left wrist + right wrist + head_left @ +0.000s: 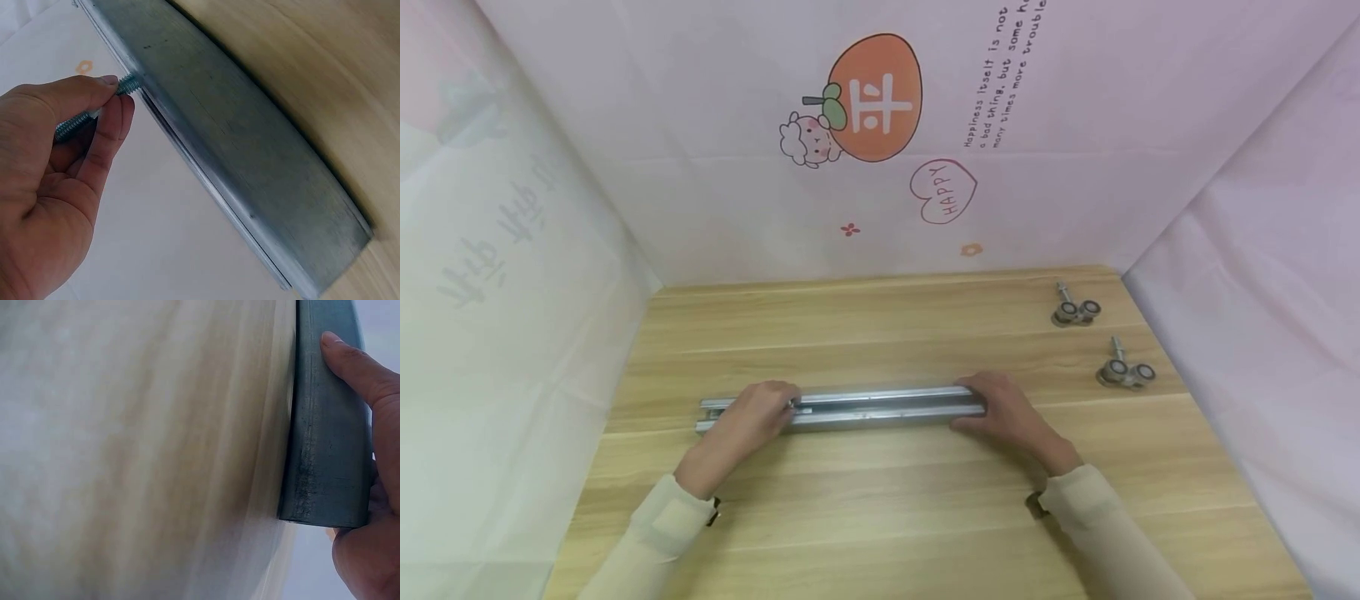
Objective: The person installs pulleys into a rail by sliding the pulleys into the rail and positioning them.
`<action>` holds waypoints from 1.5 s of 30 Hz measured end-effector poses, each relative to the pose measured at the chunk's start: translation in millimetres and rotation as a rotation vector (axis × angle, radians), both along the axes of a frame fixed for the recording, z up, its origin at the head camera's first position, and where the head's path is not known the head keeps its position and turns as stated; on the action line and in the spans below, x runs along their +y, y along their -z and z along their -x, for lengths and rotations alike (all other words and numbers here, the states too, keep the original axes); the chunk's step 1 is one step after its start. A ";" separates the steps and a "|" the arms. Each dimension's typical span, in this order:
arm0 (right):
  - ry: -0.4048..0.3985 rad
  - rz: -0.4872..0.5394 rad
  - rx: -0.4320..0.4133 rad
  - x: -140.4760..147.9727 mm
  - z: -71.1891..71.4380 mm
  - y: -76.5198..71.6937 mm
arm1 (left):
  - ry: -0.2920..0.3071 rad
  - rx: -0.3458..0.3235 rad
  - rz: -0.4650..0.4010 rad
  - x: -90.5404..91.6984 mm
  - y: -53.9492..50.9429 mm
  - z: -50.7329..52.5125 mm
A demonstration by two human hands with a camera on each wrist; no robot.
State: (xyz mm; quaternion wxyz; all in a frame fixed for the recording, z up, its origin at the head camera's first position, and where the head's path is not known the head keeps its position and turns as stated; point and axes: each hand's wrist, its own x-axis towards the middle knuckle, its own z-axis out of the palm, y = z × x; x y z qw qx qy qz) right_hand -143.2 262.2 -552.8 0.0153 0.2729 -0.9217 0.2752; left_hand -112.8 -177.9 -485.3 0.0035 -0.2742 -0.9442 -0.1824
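A metal channel rail point(880, 407) lies across the wooden tabletop, its long slot facing up. Over its left part, my left hand point(758, 410) pinches a threaded bolt point(128, 84) between thumb and fingertips. The bolt stands out of the slot; whatever it joins inside the rail is hidden. My right hand point(1006, 410) grips the rail's right end, the thumb point(350, 359) lying along the near side wall in the right wrist view and the other fingers mostly hidden beyond it.
Two roller trolleys, each with a pair of wheels and a bolt, lie at the right: a farther trolley point(1077, 312) and a nearer trolley point(1125, 372). Printed white cloth point(737, 208) walls in the wooden tabletop point(865, 517) at the back and both sides.
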 end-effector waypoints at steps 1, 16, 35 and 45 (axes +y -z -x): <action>0.003 -0.001 -0.004 -0.1 -0.2 -0.6 | -0.007 -0.001 0.005 -1.6 0.0 -0.6; 0.003 -0.009 0.004 -0.5 -1.9 -1.1 | -0.021 0.104 0.010 -32.8 2.7 -6.2; -0.010 0.017 0.040 0.5 0.3 0.8 | -0.054 0.095 0.021 -72.7 -2.4 -11.1; -0.012 0.024 0.030 1.2 0.6 -0.7 | -0.051 0.105 0.006 -84.7 -5.5 -11.8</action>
